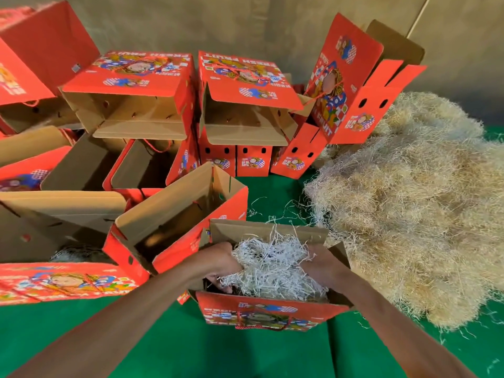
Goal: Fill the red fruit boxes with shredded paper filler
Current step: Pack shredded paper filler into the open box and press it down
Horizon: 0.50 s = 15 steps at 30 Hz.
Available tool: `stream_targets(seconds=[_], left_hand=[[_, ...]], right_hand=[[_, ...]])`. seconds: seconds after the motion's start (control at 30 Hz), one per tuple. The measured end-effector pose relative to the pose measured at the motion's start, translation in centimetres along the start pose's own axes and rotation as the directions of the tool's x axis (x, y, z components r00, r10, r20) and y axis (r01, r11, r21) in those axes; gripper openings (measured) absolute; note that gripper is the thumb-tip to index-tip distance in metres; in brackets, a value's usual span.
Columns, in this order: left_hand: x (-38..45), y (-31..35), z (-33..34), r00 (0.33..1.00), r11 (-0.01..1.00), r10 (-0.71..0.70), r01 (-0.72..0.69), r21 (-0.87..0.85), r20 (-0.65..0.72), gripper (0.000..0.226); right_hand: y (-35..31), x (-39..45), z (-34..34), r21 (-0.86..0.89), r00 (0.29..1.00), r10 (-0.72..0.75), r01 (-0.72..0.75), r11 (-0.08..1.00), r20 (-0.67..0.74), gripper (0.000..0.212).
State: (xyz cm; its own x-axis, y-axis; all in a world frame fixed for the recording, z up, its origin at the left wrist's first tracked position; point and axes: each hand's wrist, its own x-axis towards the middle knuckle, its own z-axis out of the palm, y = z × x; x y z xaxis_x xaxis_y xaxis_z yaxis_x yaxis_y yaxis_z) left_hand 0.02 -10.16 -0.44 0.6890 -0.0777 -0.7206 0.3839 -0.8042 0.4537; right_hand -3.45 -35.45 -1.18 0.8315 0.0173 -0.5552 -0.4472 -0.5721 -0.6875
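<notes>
An open red fruit box (268, 313) stands on the green surface right in front of me. A wad of white shredded paper (270, 266) fills its opening. My left hand (218, 264) is sunk into the left side of the wad, fingers curled into the shreds. On the wad's right side, my right hand (320, 264) holds the paper too, its fingers hidden in it. To the right lies a big pile of shredded paper filler (409, 214).
Several open red fruit boxes crowd the left and back, the nearest one (180, 222) tilted beside my box. Another box (351, 85) stands on end at the back right. Loose shreds litter the green surface (169, 342). A tan wall is behind.
</notes>
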Motion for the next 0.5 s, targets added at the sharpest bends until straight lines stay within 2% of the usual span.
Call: stream_targets(seconds=[0.07,0.1,0.2,0.3,0.33,0.4,0.47,0.5], left_hand=[[0.0,0.2,-0.1,0.992,0.93,0.095,-0.06,0.364,-0.079,0.037],[0.3,0.2,0.0,0.99,0.886,0.12,-0.071,0.458,-0.078,0.028],[1.0,-0.2,0.6,0.993,0.828,0.109,-0.069,0.556,-0.04,0.012],[1.3,-0.1,0.9,0.989,0.789,0.146,-0.102,0.607,-0.024,0.011],[1.5,0.1,0.8,0.987,0.78,0.161,-0.128,0.612,0.001,0.017],[1.5,0.4,0.0,0.983,0.798,0.159,-0.185,0.574,0.095,0.046],[1.5,0.8,-0.7,0.969,0.822,0.146,-0.231,0.52,0.199,0.072],[1.4,1.2,-1.1,0.96,0.82,0.143,-0.251,0.514,0.239,0.084]], right_hand=[[0.0,0.1,0.3,-0.176,0.998,-0.065,0.061,0.983,-0.018,0.026],[0.2,0.1,0.4,-0.261,0.996,-0.081,0.07,0.963,-0.034,0.02],[0.8,0.6,0.6,-0.468,0.991,-0.103,0.053,0.882,-0.081,0.011],[0.8,1.0,0.8,-0.534,0.994,-0.087,0.04,0.845,-0.063,0.012],[0.6,1.0,0.9,-0.515,0.997,-0.077,0.053,0.855,-0.025,0.016],[0.2,0.8,0.7,-0.392,0.994,-0.002,0.045,0.919,0.111,0.035],[-0.4,0.5,0.4,-0.261,0.966,0.067,0.001,0.965,0.251,0.077],[-0.7,0.5,0.3,-0.218,0.949,0.065,0.004,0.976,0.307,0.088]])
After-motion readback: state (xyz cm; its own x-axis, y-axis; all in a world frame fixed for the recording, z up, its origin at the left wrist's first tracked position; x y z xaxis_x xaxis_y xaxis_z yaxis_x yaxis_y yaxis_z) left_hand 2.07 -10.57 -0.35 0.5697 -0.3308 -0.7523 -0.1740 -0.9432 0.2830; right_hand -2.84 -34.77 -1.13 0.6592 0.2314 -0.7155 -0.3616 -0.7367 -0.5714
